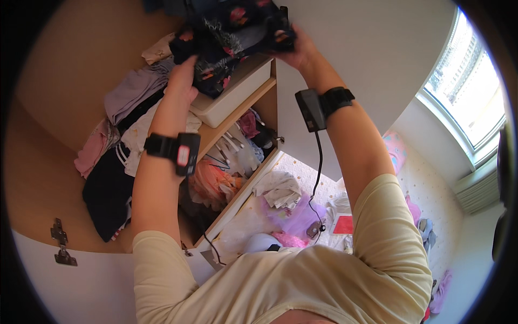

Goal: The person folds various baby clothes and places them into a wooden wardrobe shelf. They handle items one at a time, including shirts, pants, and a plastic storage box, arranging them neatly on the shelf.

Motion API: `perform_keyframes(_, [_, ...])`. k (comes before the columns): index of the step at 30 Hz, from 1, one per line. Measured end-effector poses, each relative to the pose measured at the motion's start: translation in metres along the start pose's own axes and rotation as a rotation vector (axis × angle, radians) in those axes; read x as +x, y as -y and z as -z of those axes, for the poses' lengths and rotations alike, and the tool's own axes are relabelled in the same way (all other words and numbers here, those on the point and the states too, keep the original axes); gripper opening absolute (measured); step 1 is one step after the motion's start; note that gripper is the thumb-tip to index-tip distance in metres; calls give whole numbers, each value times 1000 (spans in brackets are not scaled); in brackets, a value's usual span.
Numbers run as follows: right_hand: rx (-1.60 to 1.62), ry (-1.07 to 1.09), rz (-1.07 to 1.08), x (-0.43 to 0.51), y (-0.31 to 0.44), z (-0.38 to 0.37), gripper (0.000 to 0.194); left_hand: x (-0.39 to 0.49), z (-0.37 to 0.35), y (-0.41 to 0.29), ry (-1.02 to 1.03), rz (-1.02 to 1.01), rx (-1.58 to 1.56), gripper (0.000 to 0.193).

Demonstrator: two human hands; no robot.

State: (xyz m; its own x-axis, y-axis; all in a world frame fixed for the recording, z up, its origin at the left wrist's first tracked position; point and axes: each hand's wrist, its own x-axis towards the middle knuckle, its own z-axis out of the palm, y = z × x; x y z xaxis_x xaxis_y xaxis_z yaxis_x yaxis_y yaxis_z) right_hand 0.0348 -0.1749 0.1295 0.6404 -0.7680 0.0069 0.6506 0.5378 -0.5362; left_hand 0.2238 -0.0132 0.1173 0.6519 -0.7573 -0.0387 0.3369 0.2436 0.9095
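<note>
A dark garment with a floral print (226,36) is stretched between my two hands at the top of the view, above a white plastic bin (238,93) on a wooden wardrobe shelf. My left hand (184,79) grips its lower left part, and the fingertips are partly hidden by cloth. On the garment's right edge, my right hand (297,48) is closed, near the white wardrobe door. Folded clothes lie left of the bin: a lilac-grey garment (135,91), a pink one (94,150), a white one (141,131) and a navy one with white stripes (107,194).
Below the shelf (210,137) is a compartment with white hangers (232,141) and an orange tulle garment (212,180). An opened door (356,48) stands at the right. Clothes, including purple tulle (293,214), lie on the floor. A window (465,81) is far right.
</note>
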Motion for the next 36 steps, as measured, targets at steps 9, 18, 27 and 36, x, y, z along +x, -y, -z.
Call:
perform_keyframes(9, [-905, -15, 10, -144, -47, 190, 29, 46, 38, -22, 196, -790, 1577, 81])
perform_keyframes(18, [-1180, -995, -190, -428, -44, 428, 13, 151, 6, 37, 665, -533, 1800, 88])
perform_keyframes(27, [-868, -1875, -690, -694, -119, 583, 23, 155, -63, 10, 386, -171, 2536, 66])
perform_keyframes(36, [-429, -1753, -166, -700, -34, 672, 38, -126, -77, 72, 483, -424, 1656, 46])
